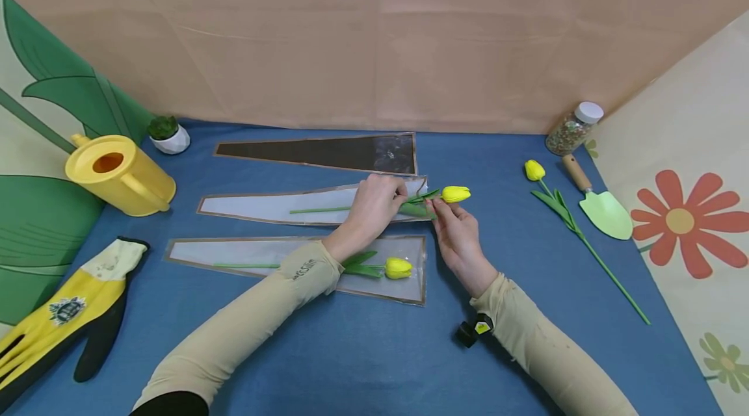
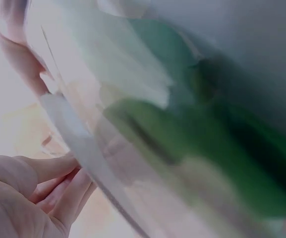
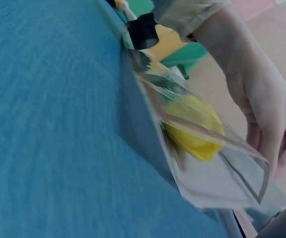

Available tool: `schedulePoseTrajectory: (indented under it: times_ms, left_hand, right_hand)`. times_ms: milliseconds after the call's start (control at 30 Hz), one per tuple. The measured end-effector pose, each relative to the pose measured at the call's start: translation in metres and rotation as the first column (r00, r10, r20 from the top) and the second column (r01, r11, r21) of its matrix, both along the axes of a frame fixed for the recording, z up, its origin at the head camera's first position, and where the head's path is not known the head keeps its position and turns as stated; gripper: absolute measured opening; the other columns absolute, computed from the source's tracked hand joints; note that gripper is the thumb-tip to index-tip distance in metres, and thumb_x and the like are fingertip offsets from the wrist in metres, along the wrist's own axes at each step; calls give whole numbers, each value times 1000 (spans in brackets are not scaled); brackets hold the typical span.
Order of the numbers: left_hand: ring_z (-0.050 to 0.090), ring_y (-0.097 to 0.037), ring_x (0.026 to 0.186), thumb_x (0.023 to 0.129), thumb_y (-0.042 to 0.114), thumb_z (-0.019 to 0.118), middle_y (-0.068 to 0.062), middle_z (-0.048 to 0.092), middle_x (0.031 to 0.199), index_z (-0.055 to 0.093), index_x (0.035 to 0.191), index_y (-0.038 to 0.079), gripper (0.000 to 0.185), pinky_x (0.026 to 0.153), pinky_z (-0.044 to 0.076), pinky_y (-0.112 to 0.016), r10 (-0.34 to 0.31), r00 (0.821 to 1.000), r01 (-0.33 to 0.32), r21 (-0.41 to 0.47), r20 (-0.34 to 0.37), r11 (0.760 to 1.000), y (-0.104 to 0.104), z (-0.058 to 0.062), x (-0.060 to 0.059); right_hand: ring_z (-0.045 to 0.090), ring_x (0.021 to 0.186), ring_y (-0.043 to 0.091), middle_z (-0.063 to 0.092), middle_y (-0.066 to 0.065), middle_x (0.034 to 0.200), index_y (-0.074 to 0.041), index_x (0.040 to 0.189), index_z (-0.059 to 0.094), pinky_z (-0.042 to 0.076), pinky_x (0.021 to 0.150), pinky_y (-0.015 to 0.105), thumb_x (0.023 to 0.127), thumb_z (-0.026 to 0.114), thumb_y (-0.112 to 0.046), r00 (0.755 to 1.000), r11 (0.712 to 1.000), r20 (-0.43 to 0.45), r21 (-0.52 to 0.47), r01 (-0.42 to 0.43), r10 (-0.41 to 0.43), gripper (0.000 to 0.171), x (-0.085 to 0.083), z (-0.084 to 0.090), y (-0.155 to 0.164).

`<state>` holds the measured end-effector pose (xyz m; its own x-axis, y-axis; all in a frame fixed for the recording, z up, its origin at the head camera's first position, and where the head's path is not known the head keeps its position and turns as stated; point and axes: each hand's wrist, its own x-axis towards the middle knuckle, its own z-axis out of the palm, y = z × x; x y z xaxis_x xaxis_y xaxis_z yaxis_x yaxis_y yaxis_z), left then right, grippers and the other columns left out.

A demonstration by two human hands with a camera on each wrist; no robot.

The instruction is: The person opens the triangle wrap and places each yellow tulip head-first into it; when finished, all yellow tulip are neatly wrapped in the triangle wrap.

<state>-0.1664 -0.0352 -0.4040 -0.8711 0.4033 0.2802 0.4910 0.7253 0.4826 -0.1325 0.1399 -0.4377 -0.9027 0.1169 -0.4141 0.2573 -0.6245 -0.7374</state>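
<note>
A yellow tulip (image 1: 456,194) lies partly in the middle clear flower sleeve (image 1: 257,203), its bloom and some leaves past the wide end. My left hand (image 1: 374,201) reaches over that end and pinches the flower sleeve near the leaves. At the opening, by the leaf below the bloom, my right hand (image 1: 459,234) pinches the edge. Through clear film in the left wrist view, green leaves (image 2: 182,134) look blurred. The front flower sleeve (image 1: 222,248) holds another yellow tulip (image 1: 398,268), whose bloom shows through film in the right wrist view.
Behind lies a third, dark-backed flower sleeve (image 1: 304,151). At left are a yellow watering can (image 1: 137,179), a potted succulent (image 1: 168,135) and a yellow-black glove (image 1: 76,312). At right are a loose tulip (image 1: 576,227), a trowel (image 1: 605,213) and a jar (image 1: 570,132).
</note>
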Motion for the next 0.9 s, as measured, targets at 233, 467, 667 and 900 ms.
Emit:
schedulePoseTrajectory:
  times_ms: [233,467,667,900]
  left_hand:
    - [73,-21,78,99,5,78,-7,79,92,82,94,7,7,70,60,-37,7,1000,-7,-10,-3,1000,1,1,0]
    - [73,-21,78,100,5,76,-8,79,94,83,98,6,7,69,59,-36,7,1000,-7,-22,3,1000,2,3,2]
    - [73,-23,81,100,4,77,-8,79,94,82,97,6,6,71,60,-37,5,1000,-5,-19,-6,1000,3,4,2]
    - [73,-24,80,99,4,77,-9,79,95,82,98,6,6,71,60,-38,6,1000,-6,-18,2,1000,4,6,4]
  right_hand:
    - [74,100,7,60,17,135,14,149,48,49,106,22,110,59,-3,999,982,-9,186,-34,37,44,2,-3,-7]
    - [75,98,9,78,2,101,9,142,60,53,101,26,108,65,-10,996,948,10,306,-88,90,39,1,-2,-8]
    - [76,95,8,77,4,106,8,141,62,57,96,27,108,67,-12,993,926,20,359,-114,115,39,-1,1,-9]
    - [64,80,6,67,-2,90,9,137,66,54,74,22,107,68,-17,992,881,53,455,-127,116,39,-5,1,-12]
